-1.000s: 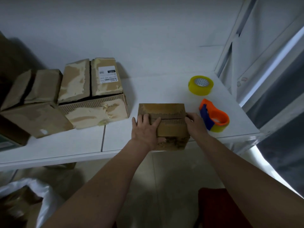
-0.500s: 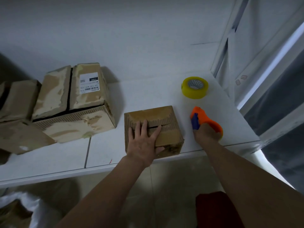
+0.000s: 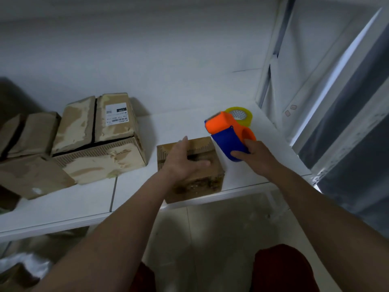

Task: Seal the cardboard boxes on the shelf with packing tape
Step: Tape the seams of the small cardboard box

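A small brown cardboard box (image 3: 202,182) sits at the front edge of the white shelf (image 3: 84,207). My left hand (image 3: 185,161) lies flat on its top, pressing the flaps down. My right hand (image 3: 252,153) holds an orange and blue tape dispenser (image 3: 227,135) in the air, just right of and above the box. A yellow roll of packing tape (image 3: 242,115) lies on the shelf behind the dispenser, partly hidden by it. A larger box with a white label (image 3: 99,140) stands to the left, its top flaps apart along the seam.
Another worn box (image 3: 27,157) lies at the far left of the shelf. A white metal upright (image 3: 271,66) bounds the shelf on the right. Below the shelf are a tiled floor and a crumpled white bag (image 3: 19,268).
My right hand left the small box, closed on the tape dispenser and lifted it off the shelf toward the box. My left hand stayed on the box top.
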